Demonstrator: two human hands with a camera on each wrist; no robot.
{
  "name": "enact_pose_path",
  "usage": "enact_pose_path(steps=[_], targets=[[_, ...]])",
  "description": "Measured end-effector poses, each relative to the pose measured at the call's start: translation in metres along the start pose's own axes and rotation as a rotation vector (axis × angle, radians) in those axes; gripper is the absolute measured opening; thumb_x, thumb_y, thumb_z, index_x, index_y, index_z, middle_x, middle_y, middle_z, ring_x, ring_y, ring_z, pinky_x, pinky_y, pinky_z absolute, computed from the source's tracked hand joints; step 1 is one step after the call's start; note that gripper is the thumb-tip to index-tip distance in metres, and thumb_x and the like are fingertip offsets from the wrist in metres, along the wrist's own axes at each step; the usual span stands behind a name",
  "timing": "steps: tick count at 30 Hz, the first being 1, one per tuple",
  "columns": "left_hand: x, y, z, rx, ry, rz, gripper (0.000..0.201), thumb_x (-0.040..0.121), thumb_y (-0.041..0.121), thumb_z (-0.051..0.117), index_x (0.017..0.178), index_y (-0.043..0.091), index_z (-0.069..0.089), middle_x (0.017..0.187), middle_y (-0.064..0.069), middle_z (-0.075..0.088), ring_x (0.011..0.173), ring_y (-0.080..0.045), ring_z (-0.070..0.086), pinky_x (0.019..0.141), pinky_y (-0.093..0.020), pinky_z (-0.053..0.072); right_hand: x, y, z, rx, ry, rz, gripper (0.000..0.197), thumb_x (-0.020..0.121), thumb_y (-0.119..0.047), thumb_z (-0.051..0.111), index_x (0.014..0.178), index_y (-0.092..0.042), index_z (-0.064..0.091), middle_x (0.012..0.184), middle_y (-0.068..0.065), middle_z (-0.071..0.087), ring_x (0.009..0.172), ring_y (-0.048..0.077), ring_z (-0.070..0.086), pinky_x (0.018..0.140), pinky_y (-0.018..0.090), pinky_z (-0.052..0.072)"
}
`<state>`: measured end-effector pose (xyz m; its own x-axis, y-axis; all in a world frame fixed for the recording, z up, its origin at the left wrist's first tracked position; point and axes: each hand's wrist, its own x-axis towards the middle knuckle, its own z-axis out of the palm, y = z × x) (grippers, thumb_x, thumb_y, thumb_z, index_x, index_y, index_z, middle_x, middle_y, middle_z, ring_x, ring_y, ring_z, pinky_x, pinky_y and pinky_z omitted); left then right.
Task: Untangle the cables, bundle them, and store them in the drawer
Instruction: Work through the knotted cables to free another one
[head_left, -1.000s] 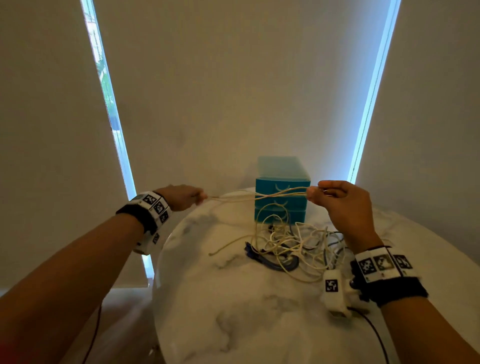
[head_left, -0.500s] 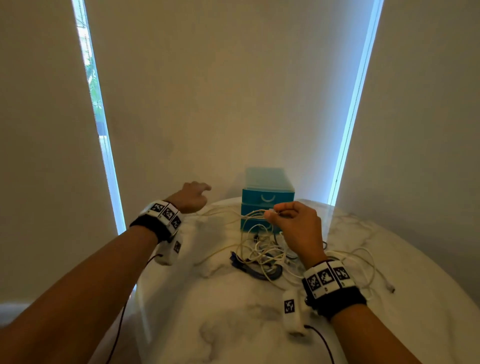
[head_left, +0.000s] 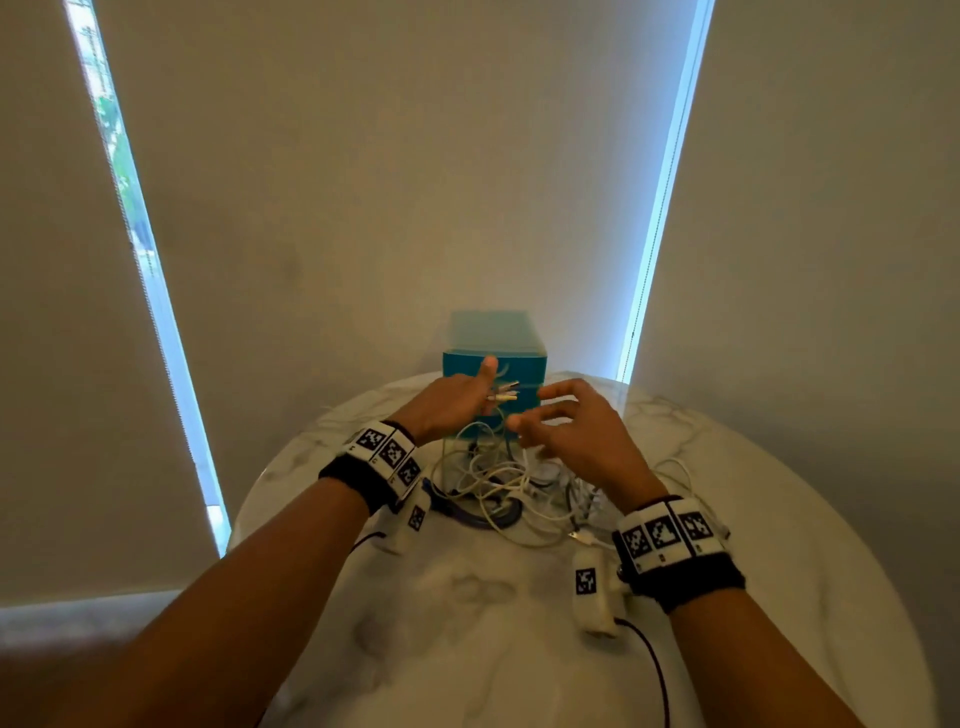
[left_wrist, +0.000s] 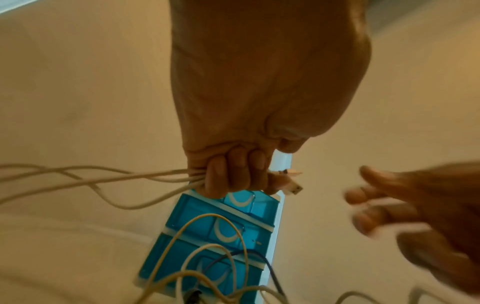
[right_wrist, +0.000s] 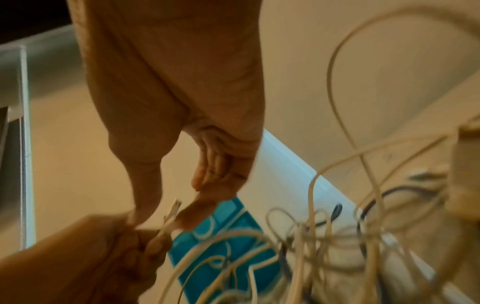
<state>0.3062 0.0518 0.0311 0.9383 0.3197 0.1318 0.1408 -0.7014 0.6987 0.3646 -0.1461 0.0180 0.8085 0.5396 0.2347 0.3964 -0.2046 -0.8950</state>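
Nearest, two forearms reaching over a round marble table (head_left: 519, 649), each wrist wrapped in a black band with white marker tags and a small white camera pod hanging beneath. Just beyond the wrists, a loose tangle of cables (head_left: 498, 483) lying on the tabletop: mostly white cords looped over one another, with a darker blue-grey cord curled at the near left edge of the heap.

Above the heap, left hand (head_left: 452, 400) fisted around several white cord ends, thumb raised; in the left wrist view, fingers (left_wrist: 233, 174) curled tight round the strands, two connectors (left_wrist: 288, 181) poking out past the knuckles, the cords trailing off toward the pile. Right hand (head_left: 576, 426) just beside it, fingers spread and gently bent, holding nothing, fingertips close to the protruding plugs; blurred in both wrist views, so contact with the plugs cannot be told.

Behind both hands, at the table's far edge, a teal drawer unit (head_left: 493, 358) with three stacked drawers, all closed, pale crescent handles showing in the left wrist view. Farthest back, cream blinds (head_left: 389, 182) with bright slits of daylight at either side.
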Motion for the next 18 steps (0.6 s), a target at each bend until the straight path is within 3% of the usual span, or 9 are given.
enact_pose_path(steps=[2,4,6,7,8,10,12,14,18], targets=[[0.0,0.0,0.004,-0.109,-0.022,-0.025,0.082,0.105,0.075,0.02,0.137,0.02,0.071,0.139,-0.011,0.07,0.12,-0.023,0.067,0.109,-0.042,0.048,-0.006,-0.001,-0.016,-0.308,-0.016,0.031,0.059,0.076,-0.068,0.086,0.104,-0.021,0.066,0.092,-0.001,0.076,0.08,0.014,0.073,0.068,0.028,0.053],[-0.001,0.004,0.01,-0.209,-0.044,-0.069,0.083,0.103,0.077,0.03,0.15,0.015,0.059,0.154,-0.019,0.056,0.136,-0.034,0.059,0.115,-0.048,0.046,-0.012,0.001,-0.024,-0.529,-0.225,0.066,0.063,0.073,-0.081,0.079,0.09,-0.02,0.071,0.083,-0.002,0.073,0.079,0.013,0.067,0.073,0.03,0.054],[0.0,0.007,0.018,-0.247,-0.031,-0.075,0.081,0.103,0.074,0.039,0.151,0.011,0.056,0.15,-0.022,0.057,0.131,-0.039,0.062,0.091,-0.038,0.051,-0.017,0.01,-0.02,-0.586,-0.467,0.111,0.052,0.076,-0.075,0.082,0.086,-0.024,0.075,0.083,-0.006,0.074,0.079,0.01,0.069,0.079,0.031,0.059],[0.002,0.005,0.023,-0.265,-0.015,-0.058,0.076,0.102,0.073,0.043,0.146,0.014,0.062,0.138,-0.017,0.067,0.116,-0.031,0.068,0.079,-0.035,0.05,-0.017,0.017,-0.017,-0.569,-0.512,0.104,0.04,0.08,-0.064,0.086,0.087,-0.025,0.078,0.086,-0.007,0.076,0.082,0.01,0.071,0.081,0.033,0.062],[0.003,0.003,0.027,-0.291,0.005,-0.039,0.069,0.101,0.071,0.048,0.133,0.014,0.07,0.115,-0.01,0.072,0.095,-0.021,0.067,0.071,-0.032,0.046,-0.016,0.024,-0.016,-0.528,-0.486,0.07,0.028,0.083,-0.051,0.088,0.089,-0.025,0.081,0.089,-0.007,0.079,0.085,0.01,0.073,0.084,0.035,0.064],[0.006,-0.001,0.034,-0.333,0.07,-0.006,0.057,0.1,0.068,0.056,0.105,0.013,0.07,0.08,-0.001,0.054,0.071,-0.013,0.05,0.065,-0.03,0.039,-0.011,0.034,-0.016,-0.33,-0.272,-0.002,0.014,0.089,-0.035,0.086,0.091,-0.022,0.083,0.089,-0.003,0.081,0.081,0.008,0.074,0.078,0.031,0.063],[0.01,-0.006,0.039,-0.382,0.114,0.014,0.056,0.098,0.067,0.061,0.097,0.011,0.069,0.075,-0.001,0.048,0.069,-0.014,0.046,0.065,-0.032,0.036,-0.01,0.039,-0.017,-0.049,0.008,-0.039,0.013,0.093,-0.03,0.082,0.093,-0.016,0.081,0.084,0.003,0.079,0.07,0.009,0.071,0.064,0.023,0.056],[0.011,-0.006,0.042,-0.436,0.148,0.039,0.062,0.097,0.065,0.065,0.098,0.004,0.072,0.079,-0.003,0.053,0.072,-0.014,0.049,0.068,-0.032,0.039,-0.007,0.045,-0.018,0.181,0.208,-0.055,0.014,0.095,-0.031,0.08,0.097,-0.018,0.078,0.085,0.003,0.077,0.067,0.013,0.069,0.061,0.026,0.055],[0.006,-0.004,0.049,-0.504,0.175,0.046,0.06,0.097,0.062,0.067,0.101,0.004,0.078,0.084,0.003,0.067,0.078,-0.011,0.057,0.073,-0.03,0.044,-0.001,0.063,-0.012,0.21,0.318,-0.105,0.013,0.097,-0.045,0.078,0.104,-0.034,0.078,0.104,-0.011,0.077,0.089,0.016,0.073,0.078,0.036,0.062]])
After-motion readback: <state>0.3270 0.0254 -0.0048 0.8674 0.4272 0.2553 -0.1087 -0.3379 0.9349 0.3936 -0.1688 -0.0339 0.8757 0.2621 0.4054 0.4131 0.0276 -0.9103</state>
